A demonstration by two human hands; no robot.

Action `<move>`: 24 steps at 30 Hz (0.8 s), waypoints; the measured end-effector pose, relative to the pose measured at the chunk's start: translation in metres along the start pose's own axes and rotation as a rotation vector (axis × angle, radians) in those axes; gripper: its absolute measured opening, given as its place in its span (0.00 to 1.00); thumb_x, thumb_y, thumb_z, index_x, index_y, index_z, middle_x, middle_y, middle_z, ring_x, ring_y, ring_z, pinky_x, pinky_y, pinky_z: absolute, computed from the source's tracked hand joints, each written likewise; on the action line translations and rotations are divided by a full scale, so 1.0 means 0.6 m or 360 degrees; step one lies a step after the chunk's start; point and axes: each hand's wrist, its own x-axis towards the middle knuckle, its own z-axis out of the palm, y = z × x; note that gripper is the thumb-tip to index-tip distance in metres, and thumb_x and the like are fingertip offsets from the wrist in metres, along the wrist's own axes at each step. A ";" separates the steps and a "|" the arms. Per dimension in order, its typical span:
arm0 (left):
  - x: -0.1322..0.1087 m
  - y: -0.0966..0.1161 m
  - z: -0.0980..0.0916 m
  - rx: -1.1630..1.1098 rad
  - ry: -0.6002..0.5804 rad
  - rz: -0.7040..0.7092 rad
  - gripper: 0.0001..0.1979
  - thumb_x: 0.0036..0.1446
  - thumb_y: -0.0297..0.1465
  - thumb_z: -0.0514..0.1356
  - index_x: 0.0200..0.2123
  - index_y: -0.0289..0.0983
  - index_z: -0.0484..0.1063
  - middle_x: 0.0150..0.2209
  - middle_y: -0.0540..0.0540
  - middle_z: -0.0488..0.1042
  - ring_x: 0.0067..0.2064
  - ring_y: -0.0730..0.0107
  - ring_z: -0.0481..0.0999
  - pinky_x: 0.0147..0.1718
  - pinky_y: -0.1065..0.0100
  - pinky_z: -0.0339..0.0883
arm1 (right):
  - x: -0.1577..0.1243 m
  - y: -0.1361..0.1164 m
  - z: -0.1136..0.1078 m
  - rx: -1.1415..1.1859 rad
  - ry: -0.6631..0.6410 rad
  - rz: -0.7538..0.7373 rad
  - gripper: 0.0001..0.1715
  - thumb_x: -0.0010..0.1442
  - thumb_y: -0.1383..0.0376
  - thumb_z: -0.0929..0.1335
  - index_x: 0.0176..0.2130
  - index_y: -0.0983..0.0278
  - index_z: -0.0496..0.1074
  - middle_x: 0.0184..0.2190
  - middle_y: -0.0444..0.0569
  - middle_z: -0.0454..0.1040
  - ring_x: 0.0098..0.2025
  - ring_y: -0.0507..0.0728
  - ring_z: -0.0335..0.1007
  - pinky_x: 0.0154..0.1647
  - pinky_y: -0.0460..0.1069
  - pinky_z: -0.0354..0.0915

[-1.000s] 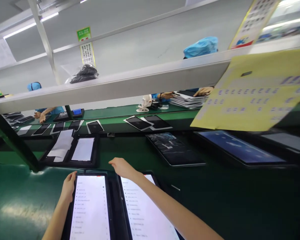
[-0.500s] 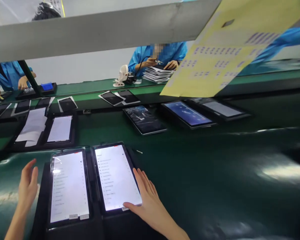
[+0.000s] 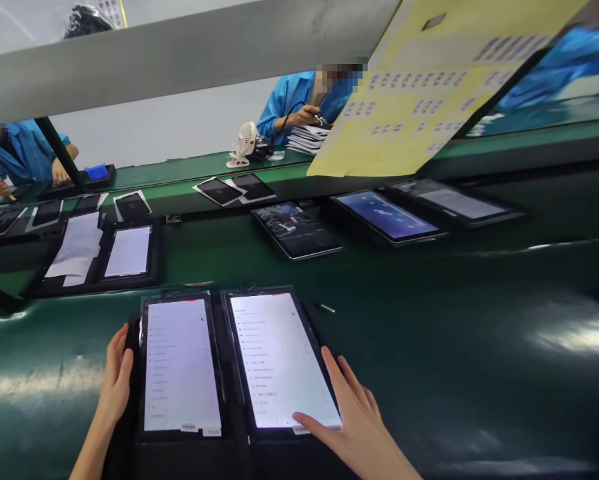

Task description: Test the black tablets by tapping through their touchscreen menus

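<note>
Two tablets lie side by side in a black tray (image 3: 232, 460), both with lit white screens showing lists. My left hand (image 3: 113, 383) is at the tray's left edge, beside the left tablet (image 3: 182, 367). Its thumb and fingers are apart; whether the fingertips press the tray is hard to see. My right hand (image 3: 356, 417) lies spread along the right side of the right tablet (image 3: 282, 363). Its thumb reaches over the lower edge of that screen, and the other fingers extend along the outer side. Small pale labels (image 3: 212, 432) sit at the bottom edges of the tablets.
Behind are another tray with a lit tablet (image 3: 128, 251) and papers (image 3: 75, 247), a dark-screened tablet (image 3: 296, 230) and a blue-screened tablet (image 3: 388, 215). A yellow sheet (image 3: 404, 100) hangs at upper right. Co-workers in blue sit beyond a small white fan (image 3: 242, 143).
The tray and both tablets appear further right in view, with my hands. My left hand has come closer to the tray's left edge. My right hand stays by the right tablet.
</note>
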 end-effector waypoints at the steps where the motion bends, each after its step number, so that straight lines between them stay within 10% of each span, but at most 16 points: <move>1: -0.002 0.004 0.008 0.0044 -0.0043 0.0010 0.29 0.62 0.47 0.47 0.62 0.39 0.51 0.66 0.38 0.53 0.66 0.59 0.52 0.64 0.52 0.46 | -0.003 0.008 0.000 0.0001 0.0045 0.0006 0.54 0.58 0.41 0.61 0.67 0.59 0.27 0.64 0.59 0.48 0.65 0.72 0.39 0.53 0.72 0.56; 10: -0.101 0.027 0.010 0.1131 -0.0487 0.0374 0.44 0.58 0.44 0.56 0.67 0.41 0.30 0.68 0.36 0.45 0.68 0.46 0.32 0.59 0.38 0.49 | -0.009 0.019 0.006 0.0109 0.0243 -0.0078 0.42 0.67 0.41 0.52 0.68 0.60 0.34 0.63 0.59 0.52 0.64 0.71 0.42 0.52 0.72 0.57; 24: -0.107 0.020 0.033 0.1587 -0.0228 0.0844 0.50 0.53 0.51 0.54 0.67 0.27 0.34 0.63 0.26 0.56 0.67 0.38 0.44 0.55 0.40 0.56 | -0.002 0.005 -0.026 0.0207 0.0118 0.0010 0.36 0.69 0.42 0.52 0.67 0.51 0.33 0.63 0.54 0.53 0.65 0.69 0.41 0.51 0.72 0.58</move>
